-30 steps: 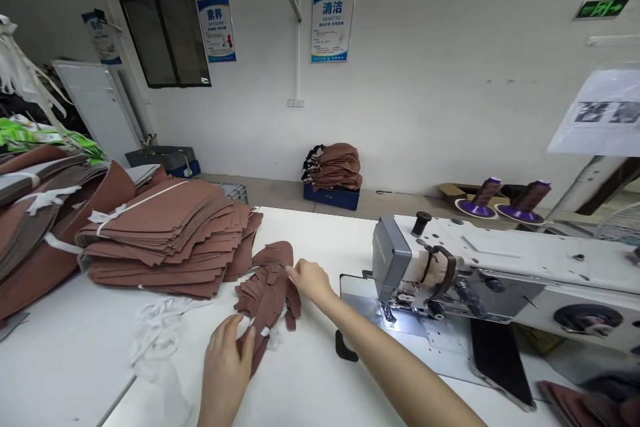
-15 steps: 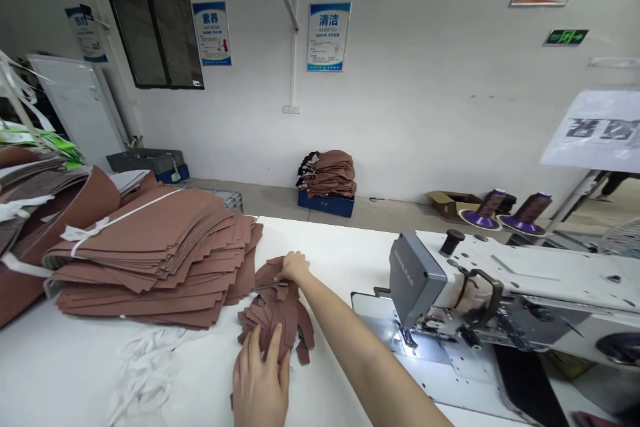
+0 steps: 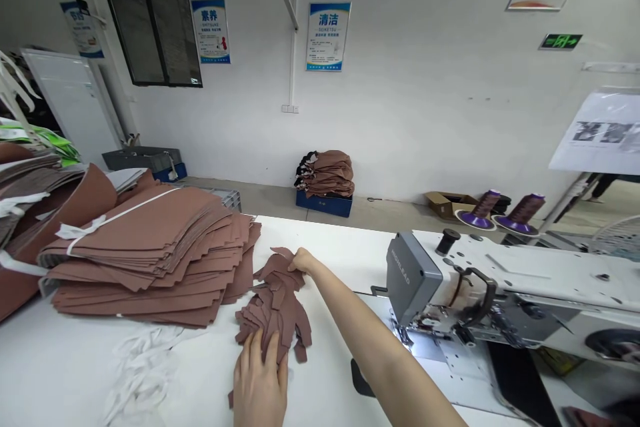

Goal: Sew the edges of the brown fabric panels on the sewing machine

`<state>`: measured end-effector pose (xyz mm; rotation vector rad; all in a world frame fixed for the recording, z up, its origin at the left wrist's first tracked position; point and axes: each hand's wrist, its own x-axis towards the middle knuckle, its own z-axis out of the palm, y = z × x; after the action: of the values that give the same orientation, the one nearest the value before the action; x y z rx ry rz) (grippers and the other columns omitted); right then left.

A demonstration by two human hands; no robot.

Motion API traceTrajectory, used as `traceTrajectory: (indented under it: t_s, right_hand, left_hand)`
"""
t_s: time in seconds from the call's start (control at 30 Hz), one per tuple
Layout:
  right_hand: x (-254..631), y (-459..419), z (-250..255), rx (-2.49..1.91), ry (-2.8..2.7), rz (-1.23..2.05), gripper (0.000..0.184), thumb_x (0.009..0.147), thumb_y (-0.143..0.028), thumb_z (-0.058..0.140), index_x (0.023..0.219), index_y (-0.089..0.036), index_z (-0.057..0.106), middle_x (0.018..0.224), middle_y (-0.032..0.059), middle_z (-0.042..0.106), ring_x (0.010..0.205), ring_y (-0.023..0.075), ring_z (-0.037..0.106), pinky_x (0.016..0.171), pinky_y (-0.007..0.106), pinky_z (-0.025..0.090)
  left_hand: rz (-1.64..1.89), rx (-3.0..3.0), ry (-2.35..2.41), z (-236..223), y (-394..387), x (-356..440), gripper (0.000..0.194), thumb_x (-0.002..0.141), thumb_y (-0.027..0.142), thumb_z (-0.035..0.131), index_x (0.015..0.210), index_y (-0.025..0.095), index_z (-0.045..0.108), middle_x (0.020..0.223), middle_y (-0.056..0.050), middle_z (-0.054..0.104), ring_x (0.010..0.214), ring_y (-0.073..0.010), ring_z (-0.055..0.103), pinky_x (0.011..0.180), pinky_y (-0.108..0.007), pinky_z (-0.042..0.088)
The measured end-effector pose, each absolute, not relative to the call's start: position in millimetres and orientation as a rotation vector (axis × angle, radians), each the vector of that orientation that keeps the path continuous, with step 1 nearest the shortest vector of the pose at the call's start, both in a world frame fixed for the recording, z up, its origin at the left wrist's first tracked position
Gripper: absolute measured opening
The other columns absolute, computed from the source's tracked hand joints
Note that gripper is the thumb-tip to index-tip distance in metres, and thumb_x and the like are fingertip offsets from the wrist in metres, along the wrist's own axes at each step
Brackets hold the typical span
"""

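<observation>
A small heap of brown cut fabric pieces (image 3: 277, 307) lies loosely overlapped on the white tabletop (image 3: 210, 380). Over its near end rests my left hand (image 3: 260, 377), fingers stretched out and apart, pressing lightly on the pieces. At the far end, my right hand (image 3: 303, 261) has its fingers closed on the right edge of the fabric pieces, which are slightly raised there; its fingertips are partly hidden. Left of the heap sits a large stack of brown cut panels (image 3: 150, 233), tied with a white strip.
A sewing machine (image 3: 415, 273) stands to the right, its needle area lit. Two brown thread cones (image 3: 525, 210) are behind it. White fabric strips (image 3: 143, 367) lie at the front left. Beyond the table, a blue crate (image 3: 324, 203) on the floor holds brown pieces.
My right hand has shifted a little to the right and turned, from over the fabric pieces to their edge, and the far pieces have spread upward. My left hand stays put.
</observation>
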<state>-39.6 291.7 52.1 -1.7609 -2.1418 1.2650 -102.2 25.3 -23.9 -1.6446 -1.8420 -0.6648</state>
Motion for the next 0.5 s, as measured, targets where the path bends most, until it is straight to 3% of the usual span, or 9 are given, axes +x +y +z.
traceTrajectory:
  t_s: [0.5]
  right_hand:
    - [-38.7, 290.5, 63.0, -1.7, -2.028, 0.982, 0.031, 0.093, -0.034, 0.055, 0.117, -0.015, 0.055, 0.115, 0.0078, 0.058, 0.096, 0.0195, 0.06, 0.081, 0.039, 0.053]
  left_hand:
    - [-0.686, -1.676, -1.9, -36.1, 28.7, -108.2, 0.031, 0.087, 0.027, 0.049, 0.115, 0.021, 0.063, 0.116, -0.013, 0.059, 0.107, -0.0278, 0.055, 0.08, -0.038, 0.052]
